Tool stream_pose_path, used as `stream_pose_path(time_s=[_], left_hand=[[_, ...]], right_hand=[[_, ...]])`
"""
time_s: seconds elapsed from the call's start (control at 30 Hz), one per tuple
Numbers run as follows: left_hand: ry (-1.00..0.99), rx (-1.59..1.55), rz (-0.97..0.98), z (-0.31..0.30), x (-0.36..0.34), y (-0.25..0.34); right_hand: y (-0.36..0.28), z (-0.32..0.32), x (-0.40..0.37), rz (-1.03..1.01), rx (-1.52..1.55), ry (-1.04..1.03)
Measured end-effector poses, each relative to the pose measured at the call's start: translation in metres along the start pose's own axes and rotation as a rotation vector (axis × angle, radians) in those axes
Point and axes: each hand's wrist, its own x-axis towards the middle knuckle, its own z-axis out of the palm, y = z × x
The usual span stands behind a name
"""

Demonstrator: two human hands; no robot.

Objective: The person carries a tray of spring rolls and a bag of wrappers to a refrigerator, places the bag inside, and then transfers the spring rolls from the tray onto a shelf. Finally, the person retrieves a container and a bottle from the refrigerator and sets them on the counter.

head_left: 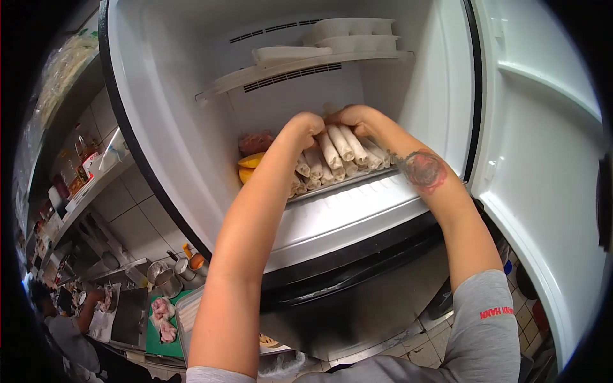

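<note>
Both my hands reach into an open freezer compartment, over a stack of white wrapped rolls (330,152) lying on a metal tray (345,184). My left hand (309,126) is at the upper left of the top rolls, its fingers curled and partly hidden. At the far ends of the same rolls is my right hand (355,119), bent inward close to the left one. What the fingertips of either hand hold is hidden. Left of the stack are a yellow item (251,160) and a reddish bag (254,143).
A freezer shelf (255,75) above my hands bears white foam trays (357,35). The open door (543,153) stands at right. At lower left, a co-worker (70,332) works by a sink, near a green board (167,345) with raw meat.
</note>
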Motion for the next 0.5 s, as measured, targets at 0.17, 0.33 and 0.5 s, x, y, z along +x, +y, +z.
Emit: stream_pose_path(time_s=[0.17, 0.33, 0.5], left_hand=[[0.036, 0.433, -0.019, 0.004, -0.004, -0.001], [0.077, 0.647, 0.056, 0.001, -0.005, 0.001], [-0.009, 0.572, 0.06, -0.002, 0.006, -0.005]], right_hand=[[0.013, 0.002, 0.01, 0.15, -0.227, 0.047], [0.014, -0.001, 0.012, 0.042, -0.323, 0.068], [0.011, -0.004, 0.01, 0.037, -0.637, 0.108]])
